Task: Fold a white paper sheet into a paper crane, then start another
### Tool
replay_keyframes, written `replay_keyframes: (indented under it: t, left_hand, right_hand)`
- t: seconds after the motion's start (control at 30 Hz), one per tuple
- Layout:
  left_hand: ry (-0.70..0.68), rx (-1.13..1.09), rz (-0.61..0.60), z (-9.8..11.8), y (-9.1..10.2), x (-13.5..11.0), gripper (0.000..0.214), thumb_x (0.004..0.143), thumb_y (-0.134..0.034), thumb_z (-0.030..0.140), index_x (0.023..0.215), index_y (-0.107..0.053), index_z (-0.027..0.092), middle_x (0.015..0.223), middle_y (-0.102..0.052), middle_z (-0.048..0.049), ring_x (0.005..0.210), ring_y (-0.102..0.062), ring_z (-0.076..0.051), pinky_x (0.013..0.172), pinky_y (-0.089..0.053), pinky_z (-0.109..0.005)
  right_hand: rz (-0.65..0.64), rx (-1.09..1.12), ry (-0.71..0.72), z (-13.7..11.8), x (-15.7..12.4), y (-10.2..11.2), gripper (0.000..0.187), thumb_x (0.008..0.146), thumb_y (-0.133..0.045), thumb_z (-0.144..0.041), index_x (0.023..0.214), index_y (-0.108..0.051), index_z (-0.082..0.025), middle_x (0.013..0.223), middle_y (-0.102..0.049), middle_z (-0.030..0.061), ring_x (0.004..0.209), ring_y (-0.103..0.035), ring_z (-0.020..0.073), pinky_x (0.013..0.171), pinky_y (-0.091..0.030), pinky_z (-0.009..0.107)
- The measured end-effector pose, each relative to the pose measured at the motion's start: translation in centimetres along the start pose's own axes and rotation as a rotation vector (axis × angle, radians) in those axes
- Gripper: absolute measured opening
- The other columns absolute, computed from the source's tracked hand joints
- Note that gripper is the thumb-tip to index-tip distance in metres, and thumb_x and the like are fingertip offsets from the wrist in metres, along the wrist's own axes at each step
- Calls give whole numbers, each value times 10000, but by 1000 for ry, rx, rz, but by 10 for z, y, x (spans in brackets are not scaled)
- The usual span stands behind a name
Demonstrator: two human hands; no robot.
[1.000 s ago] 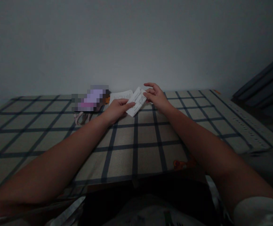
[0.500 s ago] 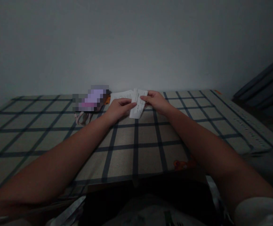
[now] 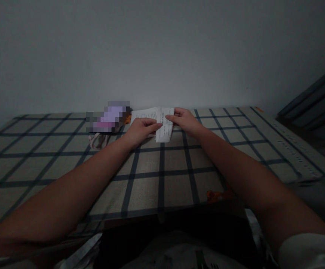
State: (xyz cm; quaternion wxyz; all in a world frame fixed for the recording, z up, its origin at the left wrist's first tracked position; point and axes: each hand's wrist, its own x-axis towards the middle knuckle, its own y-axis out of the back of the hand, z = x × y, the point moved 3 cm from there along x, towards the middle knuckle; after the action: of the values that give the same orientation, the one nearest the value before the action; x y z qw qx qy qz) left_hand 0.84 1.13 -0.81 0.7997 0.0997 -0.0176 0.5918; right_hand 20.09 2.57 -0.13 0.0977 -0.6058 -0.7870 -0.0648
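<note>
A small white slip of printed paper (image 3: 164,134) is held up between my two hands over the far middle of the checked cloth. My left hand (image 3: 141,131) pinches its left edge, thumb on the printed face. On the other side my right hand (image 3: 185,120) grips the upper right edge between thumb and fingers. Just behind my left hand shows a white printed sheet (image 3: 144,113); whether it joins the slip I cannot tell. The fingers behind the paper are partly hidden.
Left of my hands lies a phone-like object (image 3: 110,117), blurred out, with a pale strap (image 3: 99,140) beside it. The checked cloth (image 3: 148,179) covers the table up to a grey wall (image 3: 162,52). Dark striped fabric (image 3: 316,101) hangs at the right.
The slip has turned slightly more upright and its lower end has shifted a little to the right. My right hand has moved slightly left; both hands keep their hold.
</note>
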Motion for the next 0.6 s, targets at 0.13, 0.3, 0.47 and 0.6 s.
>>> replay_keyframes:
  t: [0.13, 0.3, 0.47, 0.6]
  left_hand:
    - [-20, 46, -53, 1, -1, 0, 335, 729, -825, 489, 813, -798, 165, 799, -754, -67, 700, -661, -158, 709, -545, -289]
    - [50, -24, -40, 1, -3, 1, 278, 684, -852, 423, 764, -787, 164, 787, -751, -62, 664, -643, -136, 678, -545, -267]
    - [80, -112, -44, -1, -4, 2, 264, 680, -841, 397, 760, -777, 154, 763, -749, -69, 628, -641, -140, 624, -538, -264]
    - [31, -168, 14, 1, -3, 2, 301, 687, -842, 406, 813, -785, 138, 837, -771, -90, 681, -670, -156, 676, -558, -282]
  right_hand:
    - [-1, -16, 5, 0, 0, 0, 162, 795, -741, -231, 940, -697, -175, 940, -757, 46, 796, -702, 155, 763, -609, 317]
    - [-23, -34, 23, -2, 0, -2, 129, 804, -732, -224, 913, -687, -171, 898, -750, 39, 768, -698, 150, 737, -601, 305]
    - [-9, -19, -1, -5, -3, -6, 148, 811, -737, -258, 921, -681, -176, 858, -729, 22, 739, -672, 135, 687, -576, 272]
    - [-73, 19, -18, -5, -3, -7, 218, 842, -717, -363, 795, -653, -160, 708, -651, -3, 611, -582, 96, 593, -503, 229]
